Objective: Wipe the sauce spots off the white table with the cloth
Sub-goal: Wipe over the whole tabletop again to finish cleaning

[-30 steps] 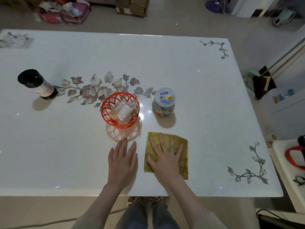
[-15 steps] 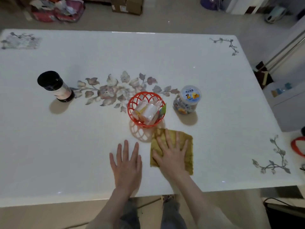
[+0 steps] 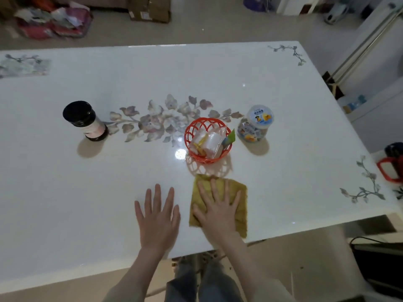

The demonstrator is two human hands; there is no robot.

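Cloth: yellow cloth (image 3: 241, 194) lies flat at the desk's (image 3: 87, 203) near edge.
Change: it has slid left, from before the jar (image 3: 257, 125) to before the orange basket (image 3: 189, 130).
Right hand (image 3: 218, 212): fingers straight, pressing the cloth.
Left hand (image 3: 158, 216): flat, fingers spread.
Meaning: probably mid-wipe; I can make out no spots.

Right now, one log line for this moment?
right hand: flat on cloth | left hand: flat on table | orange basket: just beyond cloth | sauce spots: none discernible
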